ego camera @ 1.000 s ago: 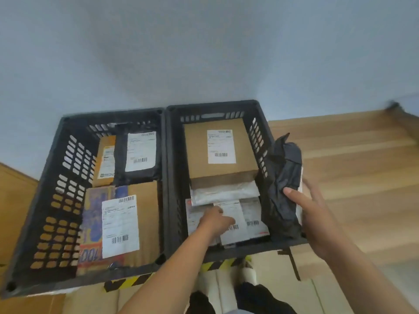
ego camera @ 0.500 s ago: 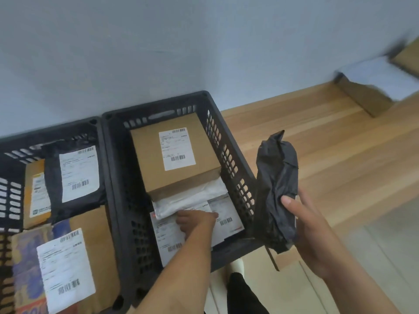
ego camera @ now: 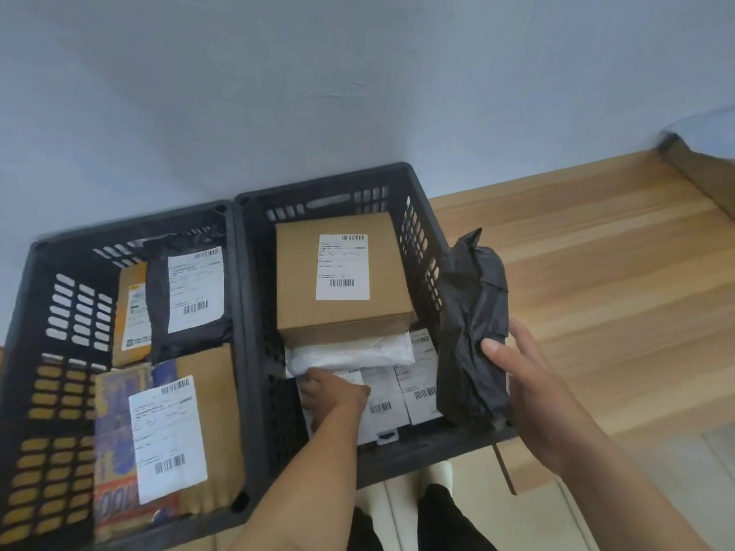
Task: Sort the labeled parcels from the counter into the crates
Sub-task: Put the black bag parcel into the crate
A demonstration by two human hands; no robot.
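Observation:
Two black plastic crates stand side by side against the wall. In the right crate lie a brown labeled box, a crumpled white bag and flat white labeled parcels. My left hand reaches into this crate and grips one flat white parcel at its near left part. My right hand holds a black plastic-wrapped parcel upright, just over the right crate's right wall. The left crate holds a black mailer, a yellow box and a large brown labeled envelope.
A wooden counter runs to the right of the crates. A cardboard box sits at its far right end. A pale wall rises behind everything. My legs and shoes show below the right crate.
The view swung right, then partly back left. My right hand brought the black parcel lower and closer to the right crate's wall. My left hand stayed on the flat white parcels.

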